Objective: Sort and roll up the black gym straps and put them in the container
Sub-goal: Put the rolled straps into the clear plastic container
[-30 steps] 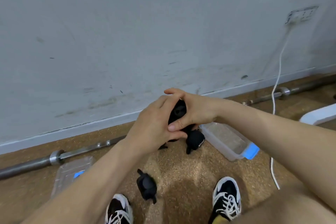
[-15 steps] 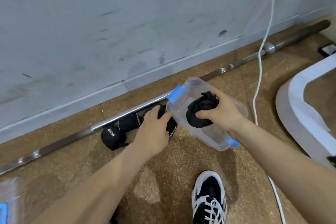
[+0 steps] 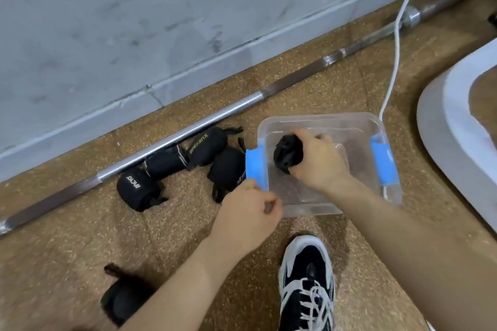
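- The right hand (image 3: 320, 161) reaches down into the clear container (image 3: 322, 117), its fingers wrapped round a rolled strap (image 3: 287, 154).
- That black roll sits inside the container's walls, low in the left half. Whether it touches the bottom cannot be told.
- The left hand (image 3: 247, 212) is just outside the container's near left corner, knuckles up and fingers curled in, with nothing visible in them. It lies just beside the left blue latch (image 3: 256, 166); whether it touches it cannot be told.
- Left of the container, four more rolls lie on the floor (image 3: 80, 236) along a barbell (image 3: 188, 129):
  - the latch-side roll (image 3: 228, 169) rests against the blue latch, just beyond the left hand;
  - the yellow-lettered roll (image 3: 205, 146) lies behind it, by the bar;
  - the striped roll (image 3: 165, 160) lies further left;
  - the white-lettered roll (image 3: 137, 188) lies furthest left.
- The last roll (image 3: 121, 295) lies alone, near the left forearm and well apart from both hands.
- A black and white shoe (image 3: 306, 282) stands between the two forearms, in front of the container.
- A white cable (image 3: 395, 35) runs down the wall (image 3: 134, 21) to the container's far right corner.
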The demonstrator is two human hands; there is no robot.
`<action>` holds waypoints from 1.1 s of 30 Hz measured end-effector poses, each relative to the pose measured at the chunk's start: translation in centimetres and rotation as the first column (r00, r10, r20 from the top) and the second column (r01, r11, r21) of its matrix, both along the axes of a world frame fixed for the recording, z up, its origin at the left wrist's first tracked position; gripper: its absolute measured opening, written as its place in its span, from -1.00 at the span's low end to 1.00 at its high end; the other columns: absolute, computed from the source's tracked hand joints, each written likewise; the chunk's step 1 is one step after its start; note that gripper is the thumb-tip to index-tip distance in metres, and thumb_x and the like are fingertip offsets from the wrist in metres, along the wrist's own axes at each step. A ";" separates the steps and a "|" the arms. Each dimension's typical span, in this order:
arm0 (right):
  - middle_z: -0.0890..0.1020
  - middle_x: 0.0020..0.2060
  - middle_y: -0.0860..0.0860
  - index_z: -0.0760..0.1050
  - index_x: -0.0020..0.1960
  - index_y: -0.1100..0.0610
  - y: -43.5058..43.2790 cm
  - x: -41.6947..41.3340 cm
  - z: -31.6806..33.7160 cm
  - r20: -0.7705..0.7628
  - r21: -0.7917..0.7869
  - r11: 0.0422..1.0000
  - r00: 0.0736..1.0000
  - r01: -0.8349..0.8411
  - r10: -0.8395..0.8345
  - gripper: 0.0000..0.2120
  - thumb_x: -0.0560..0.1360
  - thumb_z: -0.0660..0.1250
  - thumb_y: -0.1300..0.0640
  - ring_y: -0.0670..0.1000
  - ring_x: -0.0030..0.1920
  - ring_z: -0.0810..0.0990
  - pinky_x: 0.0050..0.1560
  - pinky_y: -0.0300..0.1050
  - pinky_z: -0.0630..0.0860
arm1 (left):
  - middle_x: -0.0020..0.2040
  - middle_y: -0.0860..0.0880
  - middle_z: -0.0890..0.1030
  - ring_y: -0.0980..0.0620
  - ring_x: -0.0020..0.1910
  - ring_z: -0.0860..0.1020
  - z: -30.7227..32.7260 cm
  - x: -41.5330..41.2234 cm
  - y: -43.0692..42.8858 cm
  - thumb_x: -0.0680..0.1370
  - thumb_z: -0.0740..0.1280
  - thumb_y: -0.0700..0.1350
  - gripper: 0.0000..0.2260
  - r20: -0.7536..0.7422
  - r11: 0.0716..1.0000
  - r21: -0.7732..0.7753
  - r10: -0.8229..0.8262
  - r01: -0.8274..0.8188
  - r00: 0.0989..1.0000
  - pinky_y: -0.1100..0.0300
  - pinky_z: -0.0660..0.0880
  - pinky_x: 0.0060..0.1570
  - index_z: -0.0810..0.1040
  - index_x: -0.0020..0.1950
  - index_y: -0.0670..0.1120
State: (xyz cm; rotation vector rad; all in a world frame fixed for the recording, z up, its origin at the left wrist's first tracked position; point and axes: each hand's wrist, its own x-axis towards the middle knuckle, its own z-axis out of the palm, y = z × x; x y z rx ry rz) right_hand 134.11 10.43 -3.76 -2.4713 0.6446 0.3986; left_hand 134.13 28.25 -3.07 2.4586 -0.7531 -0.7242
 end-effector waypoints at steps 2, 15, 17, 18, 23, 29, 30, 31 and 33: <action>0.53 0.17 0.17 0.35 0.44 -0.03 1.1 -0.7 -1.3 0.028 0.072 0.997 0.999 0.022 -0.024 -0.38 0.43 0.43 0.24 0.19 0.23 0.46 0.06 -0.08 0.39 | -0.20 0.07 0.44 0.09 -0.15 0.50 0.0 -0.9 0.1 0.57 0.32 0.02 -0.83 -0.036 0.999 -0.041 0.020 -0.022 0.999 0.20 0.46 -0.08 0.71 -0.01 0.05; 0.23 0.35 0.12 0.15 0.49 -0.10 1.8 -0.8 -1.3 0.043 0.217 0.965 0.986 0.149 -0.162 -0.18 0.37 0.50 0.19 0.22 0.34 0.38 0.33 0.13 0.44 | -0.11 0.07 0.57 0.16 -0.27 0.50 -0.4 -0.4 1.8 0.62 0.30 -0.09 -0.73 -0.302 0.893 -0.276 0.270 -0.355 0.914 0.28 0.41 -0.24 0.51 0.27 0.19; 0.28 0.37 0.12 0.22 0.47 -0.04 2.8 -0.9 0.1 0.204 0.078 0.990 0.971 0.114 -0.128 -0.29 0.41 0.45 0.18 0.20 0.35 0.36 0.28 0.16 0.46 | -0.05 0.04 0.55 0.07 -0.10 0.53 -1.1 0.7 2.6 0.57 0.35 -0.15 -0.78 -0.193 0.789 -0.233 0.535 -0.568 0.822 0.22 0.43 -0.15 0.49 0.16 0.10; 0.32 0.36 0.13 0.28 0.45 0.02 3.5 -1.0 0.9 0.316 0.006 0.996 0.945 0.088 -0.085 -0.36 0.43 0.41 0.20 0.20 0.35 0.37 0.27 0.17 0.46 | 0.04 0.03 0.52 0.05 0.02 0.51 -1.6 1.3 2.9 0.54 0.38 -0.14 -0.76 -0.128 0.744 -0.173 0.632 -0.645 0.764 0.21 0.42 -0.06 0.46 0.16 0.07; 0.32 0.50 0.14 0.28 0.47 0.06 7.4 -1.7 1.2 0.430 -0.247 0.947 0.853 -0.204 0.296 -0.22 0.30 0.44 0.35 0.18 0.54 0.19 0.37 0.39 0.28 | 0.42 -0.09 0.41 -0.13 0.40 0.37 -6.0 3.4 2.7 0.42 0.52 0.02 -0.24 -0.150 0.771 0.053 0.635 -0.635 0.758 -0.07 0.36 0.37 0.22 0.52 0.00; 0.16 0.59 0.06 0.05 0.57 -0.03 8.7 -3.2 -0.8 0.282 -0.279 0.888 0.852 -0.367 0.441 -0.05 0.34 0.45 0.33 0.08 0.59 0.09 0.43 0.38 0.14 | 0.22 -0.01 0.45 0.00 0.11 0.49 -4.1 4.6 2.7 0.34 0.54 0.10 -0.36 -0.058 0.707 0.003 0.706 -0.707 0.706 0.16 0.42 0.07 0.42 0.33 -0.05; 0.12 0.60 0.05 0.01 0.58 -0.03 8.6 -3.2 -0.9 0.288 -0.250 0.893 0.852 -0.373 0.437 -0.05 0.36 0.44 0.32 0.08 0.60 0.07 0.44 0.37 0.14 | 0.19 0.01 0.39 0.04 0.01 0.46 -2.8 4.8 3.0 0.35 0.55 0.09 -0.38 -0.058 0.699 -0.005 0.714 -0.715 0.698 0.21 0.39 0.00 0.42 0.32 -0.04; 0.09 0.61 0.04 -0.02 0.59 -0.04 8.5 -3.1 -0.8 0.310 -0.203 0.900 0.846 -0.387 0.434 -0.06 0.40 0.43 0.29 0.07 0.60 0.07 0.46 0.33 0.15 | 0.16 0.04 0.35 0.09 -0.06 0.42 -1.3 4.7 3.3 0.35 0.54 0.09 -0.40 -0.051 0.703 -0.017 0.709 -0.711 0.703 0.25 0.37 -0.07 0.41 0.30 -0.01; 0.09 0.60 0.05 -0.03 0.60 -0.05 8.5 -2.6 0.0 0.384 -0.056 0.898 0.820 -0.437 0.424 -0.09 0.44 0.45 0.20 0.09 0.57 0.14 0.47 0.18 0.23 | 0.15 0.08 0.34 0.19 -0.10 0.40 2.1 4.3 3.6 0.36 0.52 0.09 -0.45 -0.032 0.744 -0.084 0.663 -0.663 0.748 0.37 0.34 -0.18 0.42 0.28 0.04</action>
